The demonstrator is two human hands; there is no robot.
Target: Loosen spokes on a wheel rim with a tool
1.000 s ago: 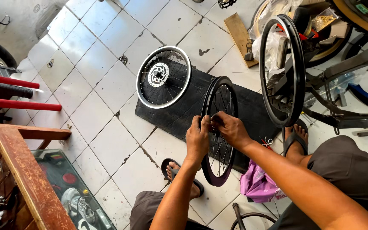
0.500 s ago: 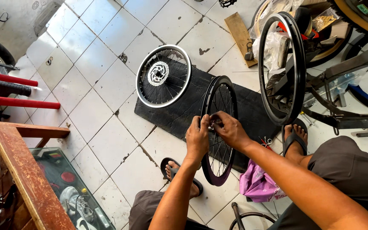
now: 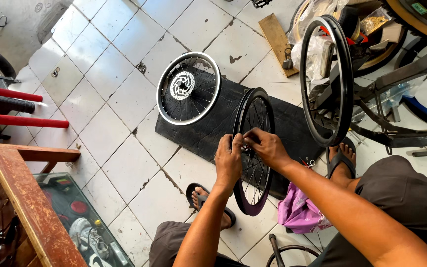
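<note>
Red bars (image 3: 6, 106) jut in from the left edge above a wooden frame (image 3: 23, 198) with a glass panel (image 3: 82, 227), all well clear of the work. Further right, a spoked wheel with a disc at its hub (image 3: 189, 88) lies flat, half on the white floor tiles (image 3: 105, 128) and half on a black mat (image 3: 213, 128). Just beside it stands the black wheel rim (image 3: 254, 148), upright on its edge on the mat, its lower arc between the person's sandalled feet (the left foot (image 3: 208, 200) sits just beside it). The left hand (image 3: 229, 160) is curled with fingertips pinched at the spokes near the hub; what they pinch is too small to tell. The right hand (image 3: 265, 146) meets it from the other side, fingers closed in the same pinch, touching the left hand's fingertips. Both hands cover the hub, so it is hidden. A pink cloth (image 3: 297, 212) lies by the right knee. Right of that, a second black rim (image 3: 328, 81) stands upright in a metal stand (image 3: 396, 133), with clutter crowded behind it.
</note>
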